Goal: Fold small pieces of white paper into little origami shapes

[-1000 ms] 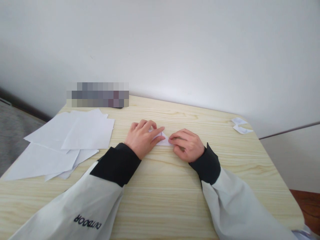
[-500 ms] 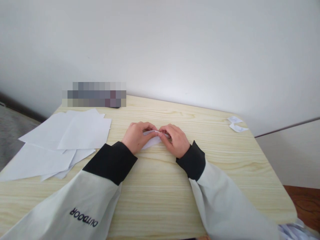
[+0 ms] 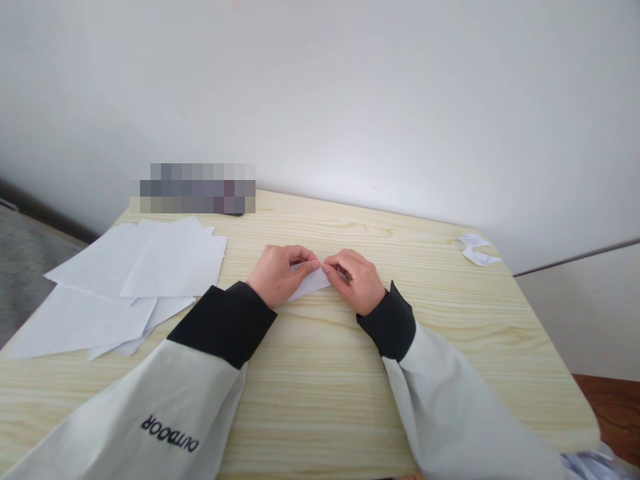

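Between my hands, over the middle of the table, is a small piece of white paper (image 3: 311, 283), apparently folded. My left hand (image 3: 286, 272) pinches its upper edge between thumb and fingers. Close beside it, my right hand (image 3: 354, 279) pinches the paper's right end with thumb and index finger. The fingertips of both hands nearly meet at the top edge. Much of the paper's left part is hidden behind my left thumb and palm.
Several loose white sheets (image 3: 170, 263) lie overlapping on the left of the wooden table (image 3: 320, 400). Two small folded paper pieces (image 3: 480, 257) rest near the far right corner. A blurred-out object (image 3: 193, 193) stands at the back left, before the white wall (image 3: 350, 100).
My fingertips have drawn slightly apart along the paper's top edge, and more of the paper's face shows. The whole view has shifted a little.
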Tool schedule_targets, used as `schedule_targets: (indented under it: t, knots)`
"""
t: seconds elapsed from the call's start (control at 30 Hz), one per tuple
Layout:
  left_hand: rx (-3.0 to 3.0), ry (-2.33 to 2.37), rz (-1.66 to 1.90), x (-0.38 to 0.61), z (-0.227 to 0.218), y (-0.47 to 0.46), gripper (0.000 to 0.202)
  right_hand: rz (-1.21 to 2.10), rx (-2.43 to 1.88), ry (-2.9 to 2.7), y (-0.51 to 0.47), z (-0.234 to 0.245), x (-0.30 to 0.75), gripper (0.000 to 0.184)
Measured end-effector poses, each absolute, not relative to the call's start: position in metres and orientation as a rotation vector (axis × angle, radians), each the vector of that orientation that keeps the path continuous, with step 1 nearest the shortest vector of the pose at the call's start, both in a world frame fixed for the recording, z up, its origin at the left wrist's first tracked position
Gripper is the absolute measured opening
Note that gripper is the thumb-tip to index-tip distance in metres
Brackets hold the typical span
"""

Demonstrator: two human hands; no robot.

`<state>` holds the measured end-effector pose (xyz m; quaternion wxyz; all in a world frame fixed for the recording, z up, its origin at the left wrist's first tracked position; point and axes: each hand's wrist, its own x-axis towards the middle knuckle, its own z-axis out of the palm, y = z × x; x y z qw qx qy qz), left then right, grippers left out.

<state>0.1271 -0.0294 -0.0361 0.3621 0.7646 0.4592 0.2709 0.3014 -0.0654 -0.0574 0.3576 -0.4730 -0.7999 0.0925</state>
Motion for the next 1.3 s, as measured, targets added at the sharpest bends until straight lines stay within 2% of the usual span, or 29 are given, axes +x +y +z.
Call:
schedule_targets:
  t: [0.43, 0.8, 1.0, 1.3]
  knots:
    - [2.245, 1.077, 0.677, 0.126, -0.041, -0.031, 0.022, 0.201, -1.239, -2.108, -0.069, -0.056, 0.298, 0.016]
    - [1.882, 1.250, 0.745, 0.113, -0.034, -0.024, 0.029, 0.291, -1.256, -2.061, -0.069, -0.051, 0.337, 0.014]
    - [1.852, 1.142, 0.661, 0.118, -0.034, -0.029, 0.034, 0.421, -1.267, -2.046, -0.071, -0.050, 0.325, 0.019]
    - [1.894, 1.025, 0.583, 0.119, -0.036, -0.029, 0.030, 0.355, -1.211, -2.071, -0.072, -0.054, 0.310, 0.017]
